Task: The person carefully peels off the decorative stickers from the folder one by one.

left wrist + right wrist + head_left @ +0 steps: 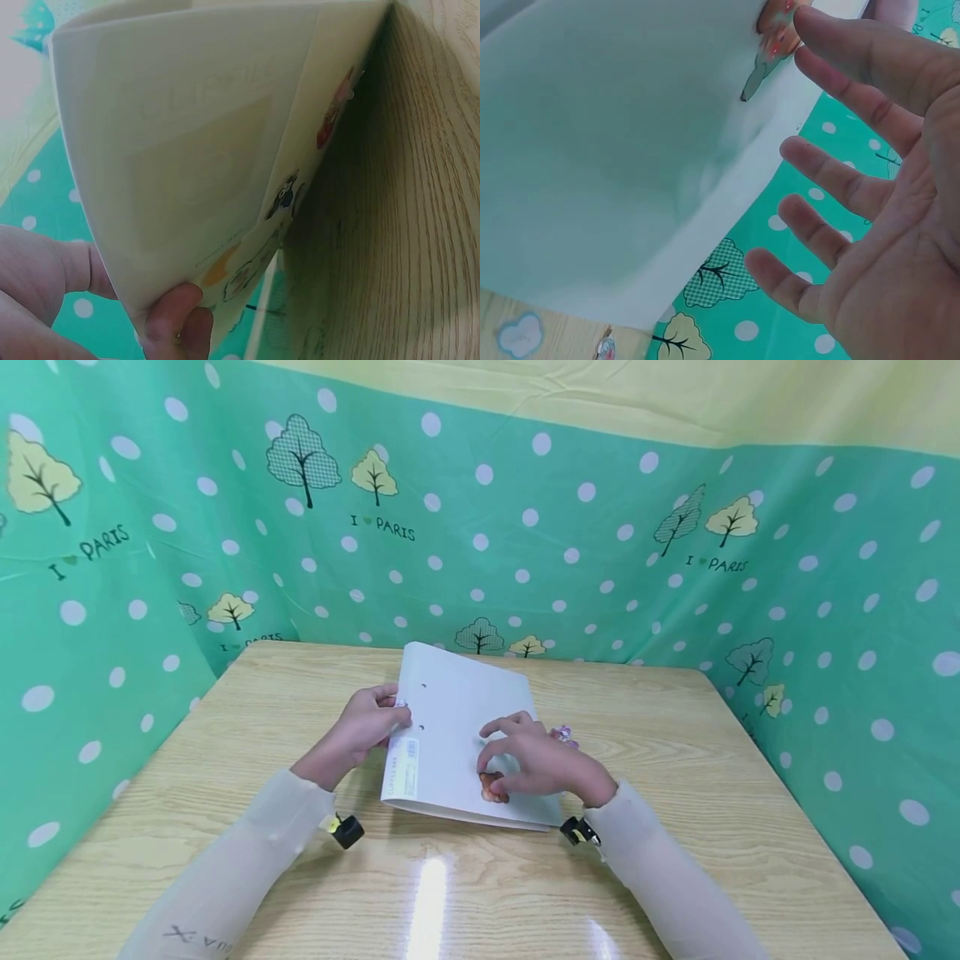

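A white clip file folder (457,718) is tilted above the table, its label (407,768) near the lower left corner. My left hand (369,720) grips its left edge, thumb on the upper face. In the left wrist view, fingertips (176,319) curl over the other face, which bears several colored pictures. My right hand (536,756) is over the folder's lower right part. Its thumb and index finger pinch a brown bear-like sticker (491,789) at the white surface; the other fingers are spread. How much of the sticker touches the folder, I cannot tell.
Small purple-and-white sticker pieces (564,736) lie on the wooden table (637,743) right of the folder, partly behind my right hand. In the right wrist view a cloud-shaped sticker (520,335) shows on the wood. A green dotted curtain (450,560) surrounds the table's back and sides.
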